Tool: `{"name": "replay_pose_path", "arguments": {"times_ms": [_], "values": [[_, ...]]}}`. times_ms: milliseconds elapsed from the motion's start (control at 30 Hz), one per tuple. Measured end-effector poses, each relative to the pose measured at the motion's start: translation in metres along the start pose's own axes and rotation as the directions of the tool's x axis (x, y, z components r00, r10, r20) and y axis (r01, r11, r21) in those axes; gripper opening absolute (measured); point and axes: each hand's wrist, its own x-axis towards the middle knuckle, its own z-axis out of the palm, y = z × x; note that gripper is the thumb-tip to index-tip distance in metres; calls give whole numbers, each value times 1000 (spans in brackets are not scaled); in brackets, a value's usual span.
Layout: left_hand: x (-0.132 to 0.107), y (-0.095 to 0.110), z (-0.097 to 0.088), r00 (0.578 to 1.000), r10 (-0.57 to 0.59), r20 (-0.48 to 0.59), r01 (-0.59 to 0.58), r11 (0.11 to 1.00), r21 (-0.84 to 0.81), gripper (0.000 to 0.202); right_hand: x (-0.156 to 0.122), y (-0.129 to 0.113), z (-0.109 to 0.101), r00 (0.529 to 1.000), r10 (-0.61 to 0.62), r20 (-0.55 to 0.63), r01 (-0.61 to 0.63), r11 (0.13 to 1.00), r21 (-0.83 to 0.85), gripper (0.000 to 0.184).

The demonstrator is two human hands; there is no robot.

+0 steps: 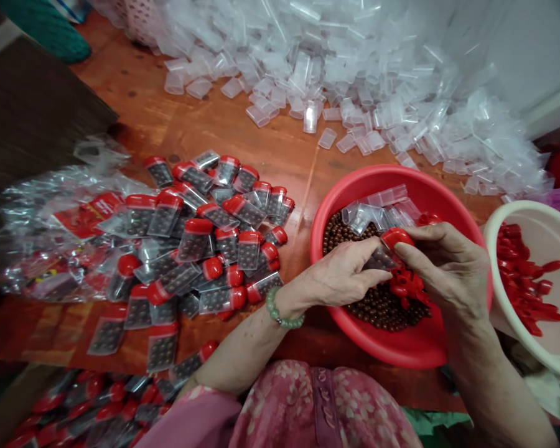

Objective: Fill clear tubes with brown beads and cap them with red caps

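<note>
Pinching a red-capped clear tube [385, 254] packed with brown beads [376, 263] — left hand [338, 274] and right hand [443, 267] closed on it

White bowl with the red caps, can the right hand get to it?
Probably yes. The right hand sits just beside the white basin, with only the red basin's rim between them. But it's holding a red cap, so it would likely need freeing first.
</note>
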Motion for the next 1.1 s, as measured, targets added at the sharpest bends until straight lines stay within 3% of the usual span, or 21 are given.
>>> {"name": "replay_pose_path", "arguments": {"times_ms": [133, 467, 700, 867, 1100], "values": [[1, 0, -1, 1000, 6, -7, -6, 999, -32, 18, 0, -8, 1, 999, 33, -7, -31, 986, 162, 15], [0, 3, 0, 999, 1, -44, 1, 999, 50, 21, -2, -5, -5, 985, -142, 93, 154, 979, -136, 22], [-2, 2, 1, 999, 14, -46, -2, 967, 255, 14, 3, -10, -7, 985, 22, 170, -22, 1000, -5, 15], [-1, 3, 0, 999, -18, -40, 25, 985, 168, 17, -6, -6, 2, 989, -132, 67, 139, 983, -116, 18], [2, -1, 0, 999, -25, -25, 24, 999, -42, 14, -7, -6, 10, 925, -367, 98, 379, 902, -206, 25]]}}
